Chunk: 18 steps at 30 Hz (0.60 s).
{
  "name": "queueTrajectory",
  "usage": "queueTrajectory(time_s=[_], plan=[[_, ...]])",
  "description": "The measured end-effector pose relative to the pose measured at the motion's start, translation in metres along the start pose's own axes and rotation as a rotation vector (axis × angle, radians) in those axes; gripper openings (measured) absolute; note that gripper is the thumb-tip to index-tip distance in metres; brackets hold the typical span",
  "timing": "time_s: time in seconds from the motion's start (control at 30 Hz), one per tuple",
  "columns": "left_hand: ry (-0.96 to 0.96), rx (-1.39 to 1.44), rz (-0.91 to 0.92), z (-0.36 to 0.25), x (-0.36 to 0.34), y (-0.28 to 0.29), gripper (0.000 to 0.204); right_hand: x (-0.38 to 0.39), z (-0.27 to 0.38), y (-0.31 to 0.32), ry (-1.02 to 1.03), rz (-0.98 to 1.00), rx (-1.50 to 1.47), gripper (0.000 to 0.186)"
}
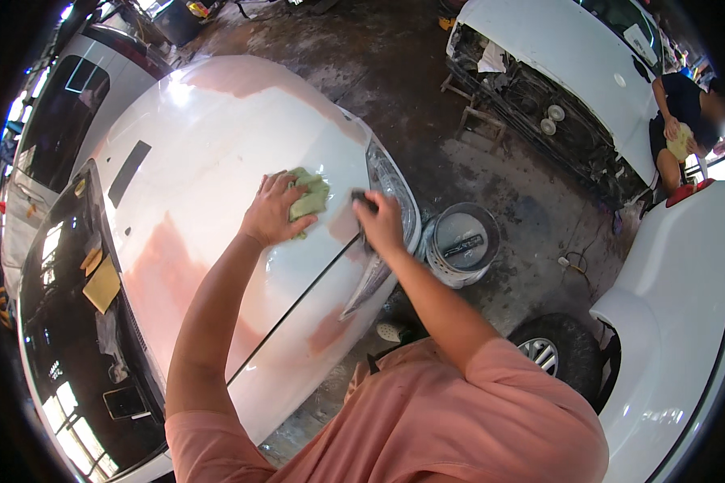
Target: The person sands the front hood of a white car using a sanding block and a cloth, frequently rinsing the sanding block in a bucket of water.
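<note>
The cloth (314,196) at the left hand (272,211) is pale green, and the hood (217,145) around both hands is white with uneven patches of dull pink, plus one dark grey strip (129,173) to the left of the left hand. The small block (357,195) in the right hand (383,224) seems black, although it is blurred. To the right of this hand, the bucket (445,272) is whitish outside, and nearer than both hands the shirt (459,410) is plain salmon pink.

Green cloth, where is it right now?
In the head view, just left of centre: the green cloth is on the white hood, partly under the left hand, with the right hand to its right.
</note>
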<state>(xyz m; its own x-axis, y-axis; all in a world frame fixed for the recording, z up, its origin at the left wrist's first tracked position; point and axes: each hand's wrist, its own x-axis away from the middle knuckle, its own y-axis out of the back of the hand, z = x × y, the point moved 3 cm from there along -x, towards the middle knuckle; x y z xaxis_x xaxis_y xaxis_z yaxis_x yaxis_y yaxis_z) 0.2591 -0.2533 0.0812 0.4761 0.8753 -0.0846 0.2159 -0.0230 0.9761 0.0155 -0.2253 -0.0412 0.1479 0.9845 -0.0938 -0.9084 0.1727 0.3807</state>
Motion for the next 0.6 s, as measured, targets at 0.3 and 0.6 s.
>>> queueTrajectory(time_s=[0.3,0.6], plan=[[-0.035,-0.049,-0.024,0.003,0.006,0.001,0.067,0.039,0.003,0.005,0.110,0.023,-0.005,0.049],[-0.017,-0.032,0.001,0.000,0.007,0.002,0.066,0.060,0.012,0.004,0.025,0.019,0.037,0.046]])
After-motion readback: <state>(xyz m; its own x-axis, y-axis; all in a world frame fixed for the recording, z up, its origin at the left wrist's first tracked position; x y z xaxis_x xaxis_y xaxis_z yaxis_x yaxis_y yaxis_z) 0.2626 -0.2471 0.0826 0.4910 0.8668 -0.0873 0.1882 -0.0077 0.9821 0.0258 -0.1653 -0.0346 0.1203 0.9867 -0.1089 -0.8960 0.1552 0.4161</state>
